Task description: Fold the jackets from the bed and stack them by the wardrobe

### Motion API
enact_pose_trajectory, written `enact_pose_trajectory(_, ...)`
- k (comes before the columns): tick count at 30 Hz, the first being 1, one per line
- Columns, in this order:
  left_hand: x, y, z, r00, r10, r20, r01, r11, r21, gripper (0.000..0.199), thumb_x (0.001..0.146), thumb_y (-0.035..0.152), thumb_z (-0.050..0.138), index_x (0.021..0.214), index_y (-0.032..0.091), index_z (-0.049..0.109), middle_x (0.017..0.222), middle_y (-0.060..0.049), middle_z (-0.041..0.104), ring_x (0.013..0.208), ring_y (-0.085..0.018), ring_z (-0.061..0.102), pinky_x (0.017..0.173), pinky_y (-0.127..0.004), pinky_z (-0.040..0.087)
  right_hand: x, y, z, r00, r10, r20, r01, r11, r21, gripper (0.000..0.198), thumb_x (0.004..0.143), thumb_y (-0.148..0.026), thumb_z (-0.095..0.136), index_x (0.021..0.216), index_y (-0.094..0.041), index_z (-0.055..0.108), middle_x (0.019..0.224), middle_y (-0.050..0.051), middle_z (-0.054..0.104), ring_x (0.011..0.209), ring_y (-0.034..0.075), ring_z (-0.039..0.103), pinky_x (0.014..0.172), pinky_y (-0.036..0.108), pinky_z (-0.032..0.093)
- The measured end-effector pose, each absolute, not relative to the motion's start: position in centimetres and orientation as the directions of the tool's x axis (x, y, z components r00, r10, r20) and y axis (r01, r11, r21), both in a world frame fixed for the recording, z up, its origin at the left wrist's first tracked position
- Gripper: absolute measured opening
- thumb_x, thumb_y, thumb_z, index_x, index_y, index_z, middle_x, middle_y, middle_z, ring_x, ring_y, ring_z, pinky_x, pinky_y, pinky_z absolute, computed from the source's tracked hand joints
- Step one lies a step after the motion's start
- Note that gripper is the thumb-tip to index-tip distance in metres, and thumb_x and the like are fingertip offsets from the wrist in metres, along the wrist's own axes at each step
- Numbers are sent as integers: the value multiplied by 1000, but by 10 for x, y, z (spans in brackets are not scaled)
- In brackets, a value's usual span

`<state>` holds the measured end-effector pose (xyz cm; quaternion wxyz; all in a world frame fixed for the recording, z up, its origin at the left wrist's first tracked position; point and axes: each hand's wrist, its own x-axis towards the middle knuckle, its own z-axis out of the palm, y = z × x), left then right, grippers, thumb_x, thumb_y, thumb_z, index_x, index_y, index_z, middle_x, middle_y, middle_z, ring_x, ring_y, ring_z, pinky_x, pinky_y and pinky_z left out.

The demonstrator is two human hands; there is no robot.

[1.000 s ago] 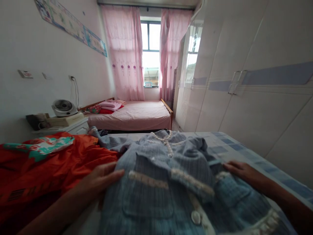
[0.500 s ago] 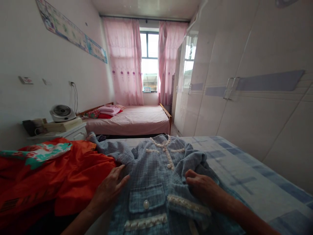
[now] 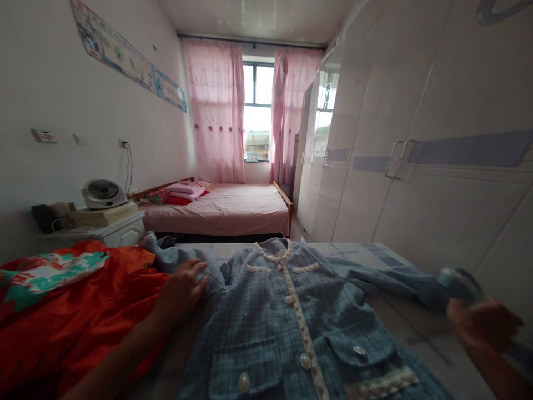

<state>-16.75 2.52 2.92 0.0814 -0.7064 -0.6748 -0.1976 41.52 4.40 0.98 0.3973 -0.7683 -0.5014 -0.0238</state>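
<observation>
A blue tweed jacket [image 3: 258, 311] with cream braided trim and pearl-like buttons lies front up before me, its collar away from me. My left hand [image 3: 185, 286] rests on the upper part of the sleeve on the left, fingers laid out over the cloth. Out to the right, my right hand [image 3: 483, 322] is smeared by motion, with its fingertips at the cuff [image 3: 462, 284] of the other sleeve, which is stretched out sideways. Against my left forearm lies an orange garment [image 3: 120, 294] with a green and white print.
Under the clothes is a bed or table with a checked cover [image 3: 375, 255]. Beyond it stand a pink-covered bed [image 3: 233, 208] and a cabinet [image 3: 125, 228] with a small fan [image 3: 104, 191]. Tall white wardrobes [image 3: 437, 211] line the right side.
My right hand has drawn the sleeve from across the jacket's front out to the right, uncovering the button band and pocket. My left hand has moved slightly up and left along the other sleeve.
</observation>
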Motion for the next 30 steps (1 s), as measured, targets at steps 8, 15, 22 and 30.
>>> enact_pose_trajectory(8, -160, 98, 24, 33, 994, 106, 997, -41, 70, 59, 84, 50, 40, 123, 8, 55, 126, -20, 55, 120, -33, 47, 101, -47, 30, 346, 124, 2, 242, 906, 348, 965, -188, -181, 59, 85, -38, 26, 131, -5, 39, 131, 20, 47, 123, 33, 39, 97, 45, 36)
enact_pose_trajectory(15, -159, 120, 19, -2, 999, -43, 999, 4, 49, 81, 65, 48, 59, 136, 13, 41, 140, -22, 39, 131, -38, 31, 101, -58, 23, 299, 181, -12, 41, 980, 196, 993, -17, -120, 49, 88, -48, 33, 124, -20, 52, 129, 11, 54, 125, 28, 39, 97, 46, 32)
enact_pose_trajectory(22, -147, 121, 17, 98, 994, 57, 995, -99, 3, 22, 72, 22, 51, 85, 24, 69, 95, -7, 71, 99, -27, 61, 92, -41, 37, 286, 182, -13, -53, 991, 125, 993, 65, -97, 20, 81, -32, 49, 85, -21, 66, 96, 6, 69, 97, 25, 60, 87, 41, 37)
enact_pose_trajectory(30, -167, 136, 89, -60, 871, 488, 996, 85, -29, 38, 93, 26, 25, 112, 14, 55, 112, -15, 59, 103, -29, 57, 84, -38, 41, 304, 202, 46, 183, 908, 378, 976, -120, -184, 36, 90, -33, 27, 104, -18, 57, 108, 11, 63, 96, 23, 59, 76, 32, 41)
